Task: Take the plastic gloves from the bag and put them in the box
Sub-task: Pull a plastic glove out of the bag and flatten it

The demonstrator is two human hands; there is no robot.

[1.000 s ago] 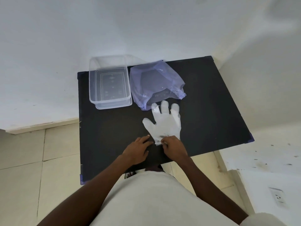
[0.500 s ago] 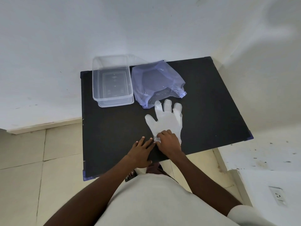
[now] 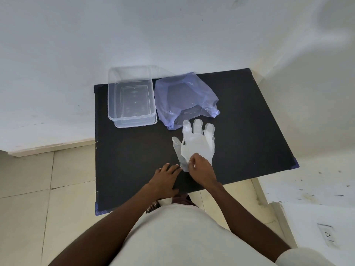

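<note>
- Our right hand (image 3: 201,169) has its fingertips pinched narrow on the near cuff of the plastic glove (image 3: 197,144), lying mid-table (image 3: 249,131).
- Left hand (image 3: 165,177) lies flat, fingers loosely spread, tips just touching the cuff's left edge.
- Bag (image 3: 182,98) and clear box (image 3: 130,100) sit side by side at the far end, box on the left.

Right hand (image 3: 199,169) now pinching glove (image 3: 197,146) cuff, lifting it; left hand (image 3: 165,179) flattened.
</note>
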